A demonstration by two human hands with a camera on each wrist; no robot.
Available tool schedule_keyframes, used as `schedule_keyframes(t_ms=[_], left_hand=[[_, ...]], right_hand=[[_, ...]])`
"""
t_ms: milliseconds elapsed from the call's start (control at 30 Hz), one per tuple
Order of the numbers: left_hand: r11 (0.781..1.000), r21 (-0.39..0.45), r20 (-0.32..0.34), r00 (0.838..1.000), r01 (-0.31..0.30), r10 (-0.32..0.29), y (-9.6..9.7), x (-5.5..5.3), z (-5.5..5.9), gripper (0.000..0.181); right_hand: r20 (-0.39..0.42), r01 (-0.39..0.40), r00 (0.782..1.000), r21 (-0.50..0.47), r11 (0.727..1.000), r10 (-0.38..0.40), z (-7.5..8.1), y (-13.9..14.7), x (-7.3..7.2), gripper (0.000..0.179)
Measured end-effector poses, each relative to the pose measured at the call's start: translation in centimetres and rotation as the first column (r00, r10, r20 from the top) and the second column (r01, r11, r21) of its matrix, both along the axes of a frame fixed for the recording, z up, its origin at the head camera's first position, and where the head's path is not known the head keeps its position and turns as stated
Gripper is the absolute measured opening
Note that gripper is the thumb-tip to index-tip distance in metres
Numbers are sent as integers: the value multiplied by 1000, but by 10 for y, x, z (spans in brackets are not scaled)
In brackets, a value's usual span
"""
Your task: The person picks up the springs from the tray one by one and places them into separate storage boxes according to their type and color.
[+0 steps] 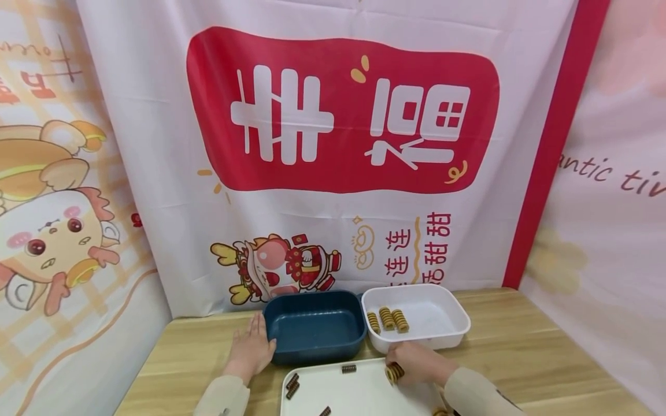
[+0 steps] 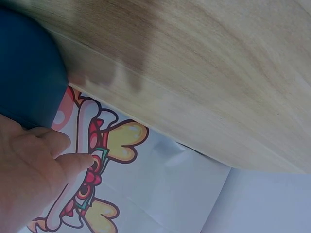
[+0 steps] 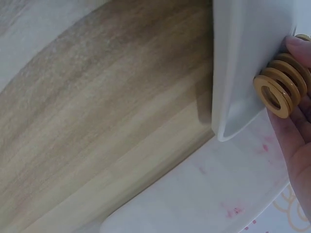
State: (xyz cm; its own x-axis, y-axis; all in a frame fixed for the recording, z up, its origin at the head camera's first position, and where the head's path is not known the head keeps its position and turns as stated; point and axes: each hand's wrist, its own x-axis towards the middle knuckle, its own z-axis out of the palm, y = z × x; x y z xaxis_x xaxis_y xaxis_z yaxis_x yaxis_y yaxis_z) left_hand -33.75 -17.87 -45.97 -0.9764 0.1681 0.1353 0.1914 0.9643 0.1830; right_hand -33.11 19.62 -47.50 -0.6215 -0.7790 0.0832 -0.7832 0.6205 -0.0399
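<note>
My right hand (image 1: 416,363) pinches a yellow coil spring (image 1: 393,373) over the white tray (image 1: 364,398), just in front of the white bin (image 1: 442,342). In the right wrist view the thumb and fingers grip the spring (image 3: 282,87) at its sides. Several similar yellow springs (image 1: 387,318) lie at the left end of the white bin. My left hand (image 1: 251,349) rests against the left side of the dark blue bin (image 1: 317,353), fingers fairly straight. In the left wrist view this hand (image 2: 34,170) lies beside the blue wall (image 2: 29,68).
Small dark springs (image 1: 348,369) lie scattered on the tray, with a pair (image 1: 292,386) near its left edge. Part of another yellow spring (image 1: 440,412) shows at its lower right. Both bins stand side by side against the printed cloth (image 1: 343,202) at the back of the wooden table (image 1: 171,370).
</note>
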Motion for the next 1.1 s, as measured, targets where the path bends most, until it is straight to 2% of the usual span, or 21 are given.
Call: schedule_keyframes(t_ms=[467,867,1100], left_hand=[[1000,6,6,1000,-4,4,-1,-1,-4,65],[1000,7,0,1000,-5,5,-2,-2,-4,65],[1000,4,9,1000,-10,10,-1,-2,-4,66]], right_hand=[[7,20,1000,28,999,-20,-1,-2,2,26],[-23,8,1000,46,999,-7,0,-3,2,25],[-2,15,1000,43,999,-15,2,-3,3,25]])
